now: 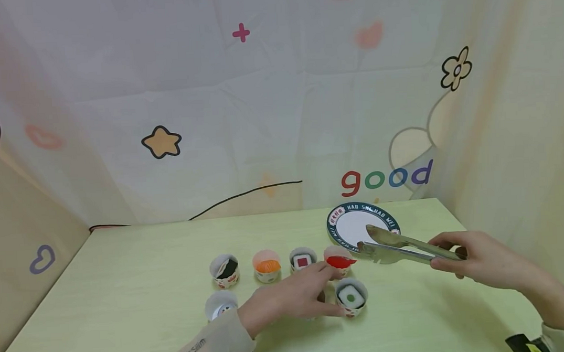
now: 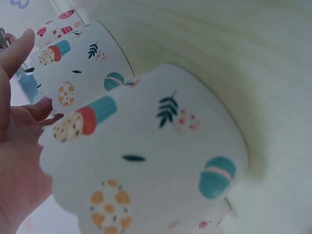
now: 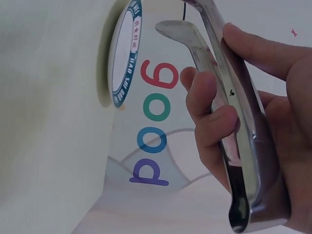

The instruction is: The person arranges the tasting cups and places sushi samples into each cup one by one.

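My left hand (image 1: 294,296) reaches over the front row of paper cups with thumb and fingers spread. Its thumb tip is right at the cup (image 1: 351,299) of white sushi with a green centre, and its fingers lie close to the cup (image 1: 341,260) with a red-topped piece. In the left wrist view a patterned paper cup (image 2: 146,161) fills the foreground, with another cup (image 2: 80,73) behind it beside the hand. My right hand (image 1: 484,261) grips metal tongs (image 1: 408,246), thumb and fingers around both arms. The tongs' tips stand apart, overlapping the plate's edge with nothing between them.
A round plate (image 1: 355,230) with a dark lettered rim lies at the back right. More cups hold black-banded sushi (image 1: 226,270), an orange-topped piece (image 1: 267,266) and a red-centred roll (image 1: 302,260). A front-left cup (image 1: 221,304) sits by the left sleeve. A printed curtain (image 1: 260,119) hangs behind.
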A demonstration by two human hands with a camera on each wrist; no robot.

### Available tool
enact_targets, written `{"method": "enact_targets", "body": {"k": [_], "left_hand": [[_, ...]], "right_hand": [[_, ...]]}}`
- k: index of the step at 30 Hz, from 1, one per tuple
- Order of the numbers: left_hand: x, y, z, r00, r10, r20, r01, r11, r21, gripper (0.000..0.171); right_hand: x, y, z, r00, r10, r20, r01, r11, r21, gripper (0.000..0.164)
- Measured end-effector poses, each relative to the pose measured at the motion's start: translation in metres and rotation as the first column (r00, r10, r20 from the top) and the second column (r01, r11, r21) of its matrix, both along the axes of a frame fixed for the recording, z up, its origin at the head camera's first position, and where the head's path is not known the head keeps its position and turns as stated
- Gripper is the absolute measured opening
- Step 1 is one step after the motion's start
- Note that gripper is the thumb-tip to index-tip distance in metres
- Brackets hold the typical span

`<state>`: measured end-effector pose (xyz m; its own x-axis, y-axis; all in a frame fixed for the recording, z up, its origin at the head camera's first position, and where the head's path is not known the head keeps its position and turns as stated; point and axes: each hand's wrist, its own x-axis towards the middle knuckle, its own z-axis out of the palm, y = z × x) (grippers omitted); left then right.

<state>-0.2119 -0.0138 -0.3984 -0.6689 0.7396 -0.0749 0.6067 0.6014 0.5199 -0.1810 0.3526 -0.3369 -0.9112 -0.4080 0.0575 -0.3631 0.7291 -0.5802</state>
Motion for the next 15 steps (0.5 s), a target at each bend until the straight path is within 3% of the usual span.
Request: {"method": "enact_targets", "body": {"k": [7, 15], "left_hand": [[0.0, -0.01, 0.004, 0.999, -0.016, -0.036, 0.016, 1.0, 0.011, 0.069], [0.002, -0.021, 0.01, 0.999, 0.026, -0.041, -0.027, 1.0, -0.013, 0.067]], "right_hand": [[0.0, 0.001, -0.005, 0.991, -0.129, -0.026, 0.129, 0.991, 0.017, 0.036], [-0.003, 0.006, -0.011, 0.97, -0.233, -0.07, 0.237, 0.97, 0.056, 0.042]]}}
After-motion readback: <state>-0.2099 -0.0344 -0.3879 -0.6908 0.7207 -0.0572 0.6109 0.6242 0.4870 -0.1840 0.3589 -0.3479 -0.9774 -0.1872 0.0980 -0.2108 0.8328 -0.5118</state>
